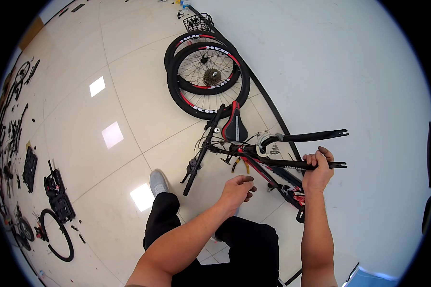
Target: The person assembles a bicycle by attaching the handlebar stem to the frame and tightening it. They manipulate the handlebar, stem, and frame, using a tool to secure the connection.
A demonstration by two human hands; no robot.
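My right hand [318, 170] is wrapped around the nearer leg of a black bicycle fork [316, 136], whose two legs point right. A pale arch joins the legs, beside the head of a black and red bicycle frame [258, 165]. My left hand [238, 191] hovers left of the frame with its fingers curled in; whatever they may hold is hidden. Black handlebars [206, 150] with cables stretch along the frame's left side. A black and red saddle [235, 126] is just beyond the fork. Yellow-and-black handled pliers [240, 165] lie on the floor near the frame.
Two bicycle wheels [208, 107] overlap on the tiled floor [124, 158] ahead. Past them sits a black wire basket [198, 23]. A white wall [349, 71] with dark skirting runs along the right. Black cases [58, 193], a tyre [71, 244] and loose parts are scattered at left.
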